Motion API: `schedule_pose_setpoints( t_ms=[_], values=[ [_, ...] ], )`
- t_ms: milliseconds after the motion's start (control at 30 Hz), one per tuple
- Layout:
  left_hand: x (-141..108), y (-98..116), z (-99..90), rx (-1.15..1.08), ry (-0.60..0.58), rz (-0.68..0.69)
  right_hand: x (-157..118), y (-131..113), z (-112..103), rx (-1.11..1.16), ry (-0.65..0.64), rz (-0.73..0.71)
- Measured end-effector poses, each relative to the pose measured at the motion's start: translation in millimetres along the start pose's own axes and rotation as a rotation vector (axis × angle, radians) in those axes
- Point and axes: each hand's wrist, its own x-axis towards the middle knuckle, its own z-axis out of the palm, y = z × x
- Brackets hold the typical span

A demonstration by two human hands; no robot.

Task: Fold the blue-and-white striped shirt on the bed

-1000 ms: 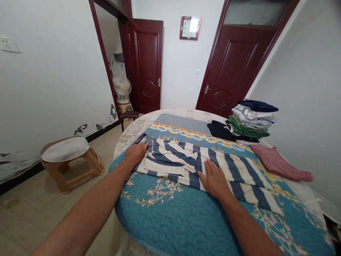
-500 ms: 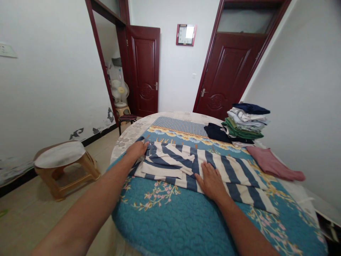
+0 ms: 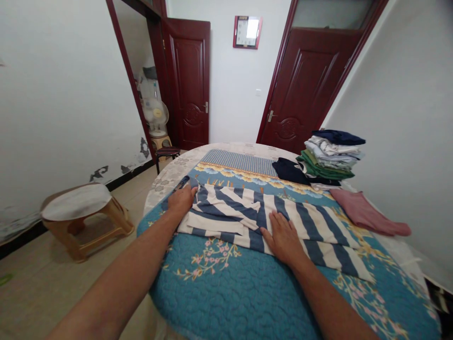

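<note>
A garment with broad cream and navy stripes [image 3: 309,224] lies in a long folded strip across the quilted teal cover [image 3: 233,293]. Its left part is rumpled, while the right part lies flatter in two layers. My left hand [image 3: 182,200] is closed on the garment's left end, with some dark cloth lifted just behind the fingers. Against the middle of the strip, my right hand [image 3: 283,236] rests flat, palm down, its fingers stretched out and holding nothing. Which kind of garment it is, I cannot tell.
A stack of folded clothes [image 3: 332,158] stands at the table's far right, a dark folded garment [image 3: 288,171] beside it. Nearer lies a pink folded cloth [image 3: 368,212]. Left of the round table are a plastic stool [image 3: 85,222] and a smaller dark stool [image 3: 168,152].
My left hand has turned the garment's left end slightly, so dark cloth now shows raised behind it. The right hand stays flat in place. The view has tilted down a little.
</note>
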Motion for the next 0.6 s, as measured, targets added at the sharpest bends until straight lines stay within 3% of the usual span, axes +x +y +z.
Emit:
schedule_pose_setpoints(
  t_ms=[133,400,500,600],
  values=[
    [0.2,11.2,10.5,0.058,0.013,-0.093,0.0,0.0,-0.2,0.004,0.001,-0.007],
    [0.6,13.8,3.5,0.052,-0.018,-0.104,0.2,-1.8,-1.9,0.014,-0.001,0.007],
    [-2.1,10.7,-4.6,0.044,-0.032,-0.050,0.0,-1.5,-1.4,0.019,0.001,0.009],
    [-0.8,-5.6,-25.4,0.033,-0.039,0.040,-0.4,-1.3,-0.8,0.018,0.005,0.012]
  ],
)
